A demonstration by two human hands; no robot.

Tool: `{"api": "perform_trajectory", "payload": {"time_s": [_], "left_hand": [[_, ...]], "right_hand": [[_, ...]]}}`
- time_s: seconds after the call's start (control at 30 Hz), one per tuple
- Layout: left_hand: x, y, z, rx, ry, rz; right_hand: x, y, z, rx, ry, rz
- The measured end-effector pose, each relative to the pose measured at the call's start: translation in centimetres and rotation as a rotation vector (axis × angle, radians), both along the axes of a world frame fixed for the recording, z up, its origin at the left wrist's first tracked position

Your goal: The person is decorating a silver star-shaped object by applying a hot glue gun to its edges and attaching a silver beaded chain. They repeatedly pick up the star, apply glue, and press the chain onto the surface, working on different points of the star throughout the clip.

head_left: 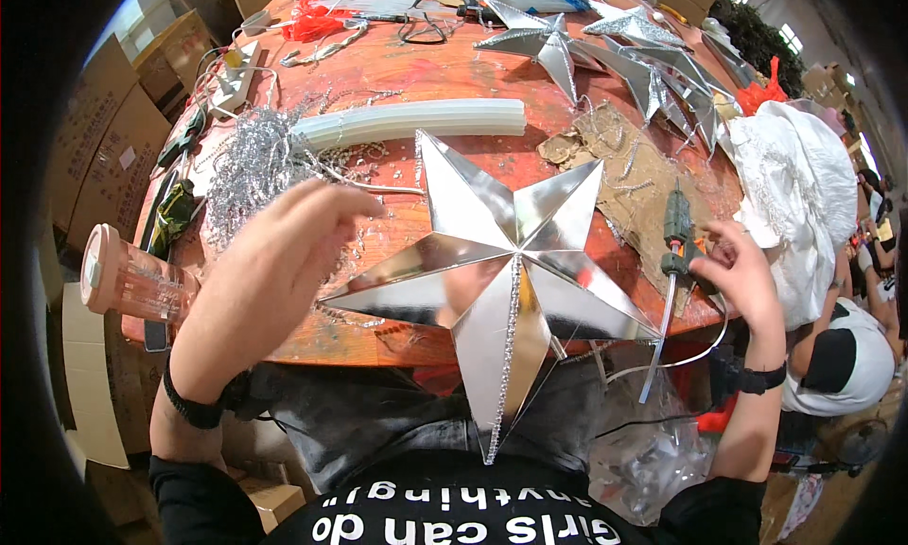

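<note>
Biggest thing first: the round red bench [397, 72] is buried in craft clutter, and your big silver star [501, 261] lies at its near edge, one long point hanging off toward your lap with a beaded silver strip glued down its ridge. Your left hand [274, 261] hovers over the star's left arm, fingers loosely apart, gripping nothing. Your right hand [742, 275] has its grip clamped on the glue gun [676, 247] (stick poking out the back). Looks like mid-trim gluing; next ridge probably needs a steady bead and tinsel [251, 167] pressed on quick.
</note>
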State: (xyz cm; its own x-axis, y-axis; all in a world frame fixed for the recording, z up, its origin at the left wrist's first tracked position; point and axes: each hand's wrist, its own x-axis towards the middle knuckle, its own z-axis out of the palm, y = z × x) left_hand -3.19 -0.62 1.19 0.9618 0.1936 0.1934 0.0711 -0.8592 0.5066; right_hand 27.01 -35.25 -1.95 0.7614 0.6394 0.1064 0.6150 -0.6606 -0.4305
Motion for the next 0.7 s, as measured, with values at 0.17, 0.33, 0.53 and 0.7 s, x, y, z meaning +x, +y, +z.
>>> {"api": "perform_trajectory", "payload": {"time_s": [0.17,0.33,0.53,0.7], "left_hand": [[-0.7,-1.1,0.4,-0.263,0.025,-0.197],[-0.8,-2.7,0.1,-0.115,0.112,-0.03],[-0.7,-4.5,0.4,-0.091,0.114,-0.099],[0.0,-6.7,-1.1,-0.113,0.048,-0.142]], "right_hand": [[0.0,0.4,0.1,-0.135,-0.113,0.27],[-0.1,-0.5,0.7,-0.252,-0.245,0.344],[-1.3,-2.3,0.6,0.532,0.019,-0.006],[-4.3,-0.4,3.1,1.012,0.527,0.051]]}}
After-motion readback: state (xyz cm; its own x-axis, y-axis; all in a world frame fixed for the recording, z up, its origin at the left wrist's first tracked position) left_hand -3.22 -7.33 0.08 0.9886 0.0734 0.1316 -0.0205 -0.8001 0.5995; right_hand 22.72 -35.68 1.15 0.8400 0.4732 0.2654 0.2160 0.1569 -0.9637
